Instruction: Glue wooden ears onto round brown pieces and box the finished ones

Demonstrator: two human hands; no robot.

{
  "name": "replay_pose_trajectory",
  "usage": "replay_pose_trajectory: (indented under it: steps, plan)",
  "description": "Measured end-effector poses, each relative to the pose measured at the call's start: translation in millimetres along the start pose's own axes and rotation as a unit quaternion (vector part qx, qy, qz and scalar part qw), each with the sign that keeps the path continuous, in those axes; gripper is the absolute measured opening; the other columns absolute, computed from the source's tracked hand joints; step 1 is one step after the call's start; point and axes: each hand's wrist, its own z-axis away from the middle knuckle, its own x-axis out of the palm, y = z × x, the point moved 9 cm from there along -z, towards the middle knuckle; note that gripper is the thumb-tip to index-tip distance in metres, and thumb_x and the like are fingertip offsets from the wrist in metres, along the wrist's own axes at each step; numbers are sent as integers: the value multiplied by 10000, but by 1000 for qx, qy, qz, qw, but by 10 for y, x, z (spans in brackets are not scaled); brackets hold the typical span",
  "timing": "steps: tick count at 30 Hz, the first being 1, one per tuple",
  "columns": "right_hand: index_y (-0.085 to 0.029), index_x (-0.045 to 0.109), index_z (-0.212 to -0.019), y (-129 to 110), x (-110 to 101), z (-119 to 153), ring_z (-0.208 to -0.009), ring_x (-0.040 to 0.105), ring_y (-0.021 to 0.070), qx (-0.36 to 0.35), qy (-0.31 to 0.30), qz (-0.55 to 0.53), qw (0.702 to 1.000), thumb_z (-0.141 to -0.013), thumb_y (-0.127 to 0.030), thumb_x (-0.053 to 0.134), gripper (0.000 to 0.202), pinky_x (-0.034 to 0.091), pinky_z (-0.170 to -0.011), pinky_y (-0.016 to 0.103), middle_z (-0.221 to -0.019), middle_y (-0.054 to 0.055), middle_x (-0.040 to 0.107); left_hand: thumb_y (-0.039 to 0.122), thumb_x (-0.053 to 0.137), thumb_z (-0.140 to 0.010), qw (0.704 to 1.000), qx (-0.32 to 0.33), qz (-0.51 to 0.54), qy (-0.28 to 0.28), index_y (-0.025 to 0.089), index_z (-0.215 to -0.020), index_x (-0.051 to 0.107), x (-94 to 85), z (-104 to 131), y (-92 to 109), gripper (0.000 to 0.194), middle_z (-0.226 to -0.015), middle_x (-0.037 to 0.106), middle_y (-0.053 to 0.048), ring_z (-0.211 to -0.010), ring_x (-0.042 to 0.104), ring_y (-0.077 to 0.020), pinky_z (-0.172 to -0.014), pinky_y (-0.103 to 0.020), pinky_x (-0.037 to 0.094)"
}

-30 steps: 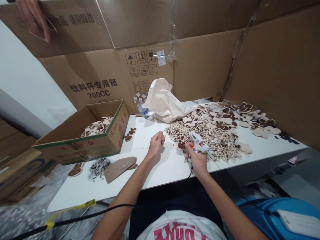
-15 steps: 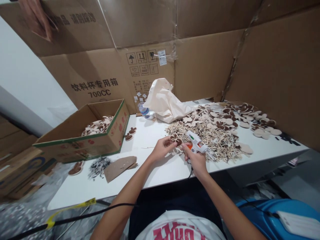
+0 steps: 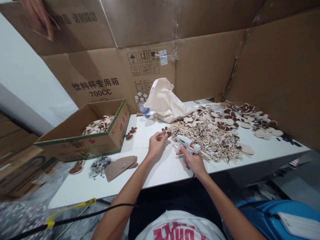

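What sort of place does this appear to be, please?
Probably a small craft workshop: the right hand holds a glue gun, cut felt shapes lie heaped on a white table, and an open carton holds more pieces.

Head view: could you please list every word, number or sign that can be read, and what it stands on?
"饮料杯专用箱": tall brown cardboard wall.
"700CC": beneath it.
Umbrella, paired up-arrows, glass: signs on that wall.
Too small or blurred: the wall's other print, white paper sticker, clear plastic bottle label, green-edged cardboard box, yellow tag, white label on the blue object.
Pink letters on the white shirt: cut off, not fully readable.
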Motion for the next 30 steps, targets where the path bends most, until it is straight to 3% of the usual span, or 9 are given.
replay_pose_trajectory:
  steps: [3, 6, 8, 15, 30]
  plan:
    - [-171, 755, -866, 17, 6, 7, -340, 449, 106, 8, -11, 39, 999, -899, -681, 707, 513, 329, -364, 267, -651, 49, 740, 538, 863, -784, 1000, 5, 2, -9, 166, -950, 739, 16, -4, -7, 426, -766, 740, -56, -742, 710, -198, -702, -291, 494]
    - [-178, 764, -822, 5, 15, 18, -348, 437, 122, 8, -21, 62, 998, -936, -665, 664, 510, 346, -408, 263, -417, -31, 533, 524, 859, -791, 1000, 8, 0, -23, 173, -973, 747, 43, -4, -12, 411, -794, 745, -58, -783, 730, -208, -713, -290, 501]
    - [-188, 752, -813, -17, 18, 24, -346, 422, 123, 1, -21, 57, 998, -935, -660, 660, 496, 343, -415, 261, -386, -57, 467, 512, 852, -802, 999, 9, -1, -33, 176, -975, 749, 66, 1, -14, 391, -814, 749, -61, -796, 734, -210, -700, -286, 501]
    - [-204, 693, -724, 26, 18, 20, -342, 424, 130, 17, -17, 66, 998, -912, -622, 643, 461, 363, -424, 266, -379, -52, 473, 502, 844, -813, 999, 14, 4, -50, 179, -962, 752, 104, 22, 1, 367, -824, 757, -58, -788, 723, -204, -705, -289, 504]
    - [-208, 713, -691, 93, -10, 7, -344, 426, 133, 33, -12, 89, 995, -919, -552, 614, 424, 393, -459, 269, -370, -50, 480, 513, 838, -819, 998, 12, 5, -61, 185, -948, 727, 137, 49, 47, 369, -783, 729, -36, -773, 706, -195, -703, -288, 484]
